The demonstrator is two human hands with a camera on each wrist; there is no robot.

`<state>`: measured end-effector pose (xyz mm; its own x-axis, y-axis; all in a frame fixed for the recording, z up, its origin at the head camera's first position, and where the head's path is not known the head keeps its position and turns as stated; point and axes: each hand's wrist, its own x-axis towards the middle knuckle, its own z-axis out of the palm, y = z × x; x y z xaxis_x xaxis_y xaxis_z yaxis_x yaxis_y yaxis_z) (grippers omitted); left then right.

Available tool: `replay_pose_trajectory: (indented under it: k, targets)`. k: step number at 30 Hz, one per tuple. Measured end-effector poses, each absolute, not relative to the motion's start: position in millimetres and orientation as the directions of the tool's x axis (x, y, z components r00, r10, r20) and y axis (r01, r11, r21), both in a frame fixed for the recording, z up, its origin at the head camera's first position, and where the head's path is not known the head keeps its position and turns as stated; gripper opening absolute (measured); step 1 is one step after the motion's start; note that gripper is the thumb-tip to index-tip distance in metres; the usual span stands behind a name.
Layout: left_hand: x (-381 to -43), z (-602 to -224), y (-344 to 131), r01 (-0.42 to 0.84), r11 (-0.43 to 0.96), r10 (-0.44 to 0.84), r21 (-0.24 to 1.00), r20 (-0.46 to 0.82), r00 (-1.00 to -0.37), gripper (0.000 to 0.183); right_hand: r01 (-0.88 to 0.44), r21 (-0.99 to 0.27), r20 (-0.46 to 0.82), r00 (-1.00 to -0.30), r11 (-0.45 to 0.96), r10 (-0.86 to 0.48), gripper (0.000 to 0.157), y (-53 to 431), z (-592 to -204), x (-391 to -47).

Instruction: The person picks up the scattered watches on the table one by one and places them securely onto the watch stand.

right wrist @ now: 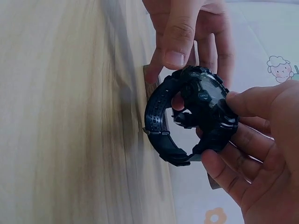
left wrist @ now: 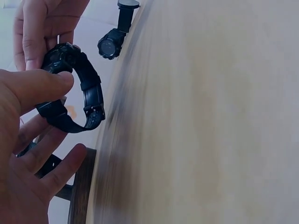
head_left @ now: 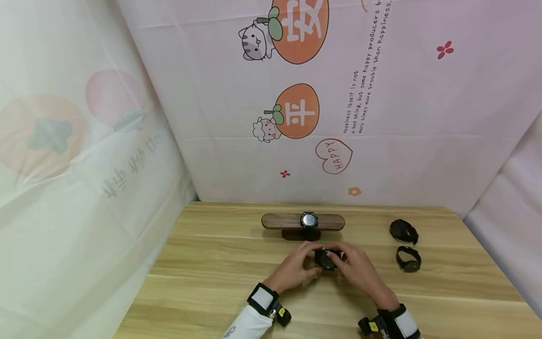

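Note:
A black digital wristwatch (head_left: 325,260) with its strap buckled into a loop is held between both hands near the middle of the table. My left hand (head_left: 295,268) grips one side of the case, its thumb (left wrist: 56,86) lying across the watch in the left wrist view. From the other side my right hand (head_left: 359,270) holds the case, thumb (right wrist: 252,101) at the edge of the face and fingers behind and under it. The round face and a side button show in the right wrist view. Parts of the fingers behind the case are hidden.
Just beyond the hands stands a dark wooden watch stand (head_left: 279,221) with another black watch (head_left: 309,220) strapped round its bar. Two more black watches, one farther back (head_left: 403,231) and one nearer (head_left: 410,265), lie at the right. A printed white cloth (head_left: 237,174) hangs behind the table.

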<state>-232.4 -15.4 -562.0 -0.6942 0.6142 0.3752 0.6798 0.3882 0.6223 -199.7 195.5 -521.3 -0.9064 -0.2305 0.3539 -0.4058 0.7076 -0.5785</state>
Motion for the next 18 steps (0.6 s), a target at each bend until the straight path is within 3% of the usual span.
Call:
replay_pose_trajectory:
  k: [18]
  targets:
    - [-230.6,-562.4,-11.5,0.717,0.371,0.587,0.590,0.450,-0.674,0.056,-0.414,-0.562,0.377,-0.899,0.716,-0.224,0.020,196.9,-522.5,-198.9]
